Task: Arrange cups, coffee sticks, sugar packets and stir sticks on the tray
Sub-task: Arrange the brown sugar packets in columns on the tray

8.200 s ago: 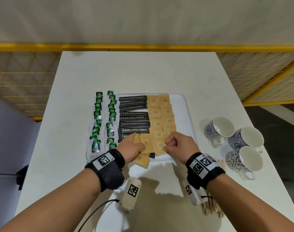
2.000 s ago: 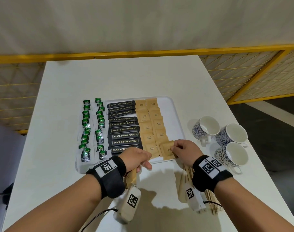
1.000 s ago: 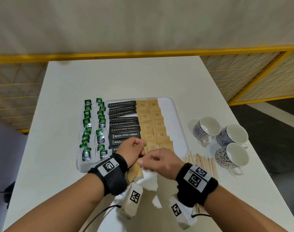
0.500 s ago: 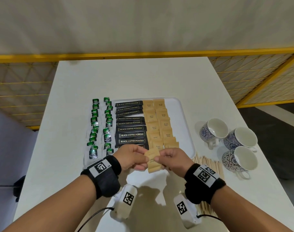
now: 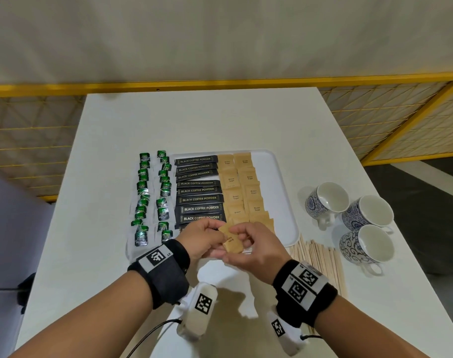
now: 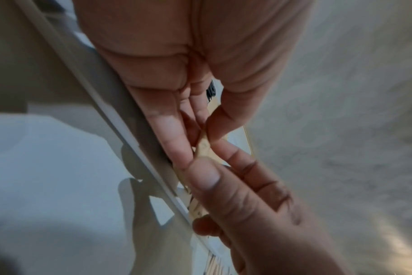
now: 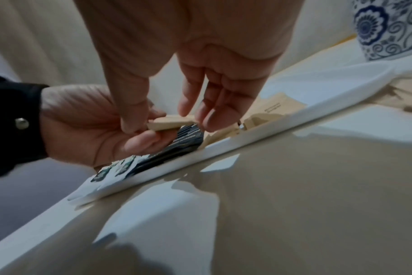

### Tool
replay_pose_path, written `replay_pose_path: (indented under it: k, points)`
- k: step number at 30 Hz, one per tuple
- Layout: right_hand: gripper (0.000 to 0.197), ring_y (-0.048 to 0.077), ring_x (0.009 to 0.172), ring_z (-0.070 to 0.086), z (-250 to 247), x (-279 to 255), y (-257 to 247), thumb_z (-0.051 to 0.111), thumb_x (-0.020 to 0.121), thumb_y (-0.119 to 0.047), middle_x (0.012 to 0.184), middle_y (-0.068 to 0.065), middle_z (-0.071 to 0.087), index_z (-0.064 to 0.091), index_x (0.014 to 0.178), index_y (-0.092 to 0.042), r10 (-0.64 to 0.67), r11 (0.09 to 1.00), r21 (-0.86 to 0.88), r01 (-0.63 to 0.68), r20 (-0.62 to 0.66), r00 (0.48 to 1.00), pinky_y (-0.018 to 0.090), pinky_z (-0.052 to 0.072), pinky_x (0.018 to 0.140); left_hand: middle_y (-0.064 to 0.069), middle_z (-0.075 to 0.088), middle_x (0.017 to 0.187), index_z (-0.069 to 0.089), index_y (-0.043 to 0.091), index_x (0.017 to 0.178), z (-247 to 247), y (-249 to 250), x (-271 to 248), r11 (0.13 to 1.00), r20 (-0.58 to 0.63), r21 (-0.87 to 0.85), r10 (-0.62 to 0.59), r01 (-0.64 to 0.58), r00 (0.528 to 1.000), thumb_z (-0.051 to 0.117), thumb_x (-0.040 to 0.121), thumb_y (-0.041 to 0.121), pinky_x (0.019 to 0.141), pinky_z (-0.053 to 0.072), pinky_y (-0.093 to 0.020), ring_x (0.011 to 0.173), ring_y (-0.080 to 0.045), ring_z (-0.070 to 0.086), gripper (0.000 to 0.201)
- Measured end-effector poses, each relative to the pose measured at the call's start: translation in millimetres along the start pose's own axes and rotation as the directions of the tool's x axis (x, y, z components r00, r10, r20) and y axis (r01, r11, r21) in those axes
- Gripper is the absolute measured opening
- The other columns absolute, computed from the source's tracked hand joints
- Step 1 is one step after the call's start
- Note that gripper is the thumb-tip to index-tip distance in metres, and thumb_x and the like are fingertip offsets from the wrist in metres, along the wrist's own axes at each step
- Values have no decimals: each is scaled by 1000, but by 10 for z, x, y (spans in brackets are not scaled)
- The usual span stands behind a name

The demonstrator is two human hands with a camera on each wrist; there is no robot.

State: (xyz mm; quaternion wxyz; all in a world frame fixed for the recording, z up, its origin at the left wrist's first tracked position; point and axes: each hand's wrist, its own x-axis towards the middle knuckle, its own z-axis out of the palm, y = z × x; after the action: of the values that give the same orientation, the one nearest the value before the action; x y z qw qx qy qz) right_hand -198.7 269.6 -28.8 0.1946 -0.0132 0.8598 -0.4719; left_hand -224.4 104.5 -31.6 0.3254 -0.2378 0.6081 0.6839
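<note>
A white tray holds a column of black coffee sticks and two columns of brown sugar packets. Over the tray's near edge my left hand and right hand meet and both pinch a small stack of brown sugar packets. In the right wrist view the stack sits between thumbs and fingertips just above the tray rim. In the left wrist view the packets show edge-on between the fingers. Three blue-patterned cups and wooden stir sticks lie right of the tray.
Two columns of green tea bags lie at the tray's left side. The white table stretches bare beyond the tray. A yellow mesh fence runs behind and to the right. Wrist cameras hang under both wrists.
My right hand set a packet at the end of the right sugar column, then came back to my left hand. Both now pinch the remaining stack, slightly further over the tray edge.
</note>
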Motion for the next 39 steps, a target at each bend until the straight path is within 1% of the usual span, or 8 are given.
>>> replay_pose_path:
  k: [7, 10, 13, 19, 24, 26, 29, 39]
  points:
    - [25, -8, 87, 51, -56, -11, 61, 74, 78, -20, 96, -17, 55, 68, 101, -28, -255, 957, -147, 250, -12, 967, 6, 37, 75, -12, 65, 64, 52, 12, 110, -36, 25, -35, 995, 57, -88, -46, 51, 997, 50, 93, -2, 49, 58, -28, 48, -19, 64, 22]
    - [13, 6, 67, 54, -113, 80, 76, 69, 85, -17, 72, -9, 61, 70, 83, -29, -3, 986, 163, 19, -97, 995, 21, 45, 66, -11, 61, 73, 60, 8, 101, -43, 1, -41, 999, 85, 42, -17, 14, 996, 49, 97, 8, 53, 57, -24, 58, -18, 62, 12]
    - [15, 16, 61, 56, -160, 146, 58, 64, 88, -8, 69, 5, 62, 68, 100, -17, 192, 895, 414, -165, -24, 981, 31, 46, 56, -17, 66, 89, 67, 6, 96, -42, -22, -10, 999, 87, 37, -9, 6, 996, 53, 93, 4, 61, 58, -22, 68, -16, 63, 15]
    - [22, 19, 65, 60, -102, 151, 69, 71, 84, -24, 73, 5, 64, 55, 99, -20, 265, 915, 352, -199, -151, 952, 36, 52, 64, -18, 66, 83, 65, 0, 90, 9, -23, -28, 985, 5, 14, 171, -171, 985, 70, 77, -9, 59, 58, -22, 63, -19, 65, 17]
    - [23, 19, 60, 52, -77, 103, -152, 63, 89, -32, 67, 6, 61, 63, 89, -9, 299, 796, 547, -261, 20, 954, 36, 47, 64, -3, 57, 69, 64, 9, 77, 70, -54, 8, 898, -23, 265, 371, -352, 928, 74, 72, -8, 56, 46, -20, 57, -10, 48, 21]
    - [29, 19, 59, 52, -42, 110, -171, 71, 84, -25, 63, 5, 62, 60, 106, -9, 297, 790, 556, -258, 21, 955, 37, 47, 69, 3, 52, 66, 63, 11, 76, 86, -86, 12, 863, 9, 312, 416, -398, 909, 73, 72, -8, 57, 42, -16, 57, -7, 44, 22]
    - [38, 16, 58, 57, 0, 146, -137, 61, 89, -12, 79, 6, 63, 52, 126, -13, 314, 835, 480, -268, -16, 949, 34, 54, 71, 3, 53, 69, 67, 19, 79, 80, -112, 19, 849, 79, 331, 409, -411, 909, 76, 69, -7, 62, 45, -15, 60, -8, 44, 30]
    - [23, 16, 83, 61, -239, 284, 47, 61, 88, -16, 95, -4, 65, 64, 110, -23, 89, 987, -125, -101, -102, 991, 33, 53, 82, 2, 56, 70, 67, 20, 86, -42, -159, 132, 900, -51, 306, 340, -310, 939, 56, 87, -3, 71, 52, -34, 61, -13, 50, 26]
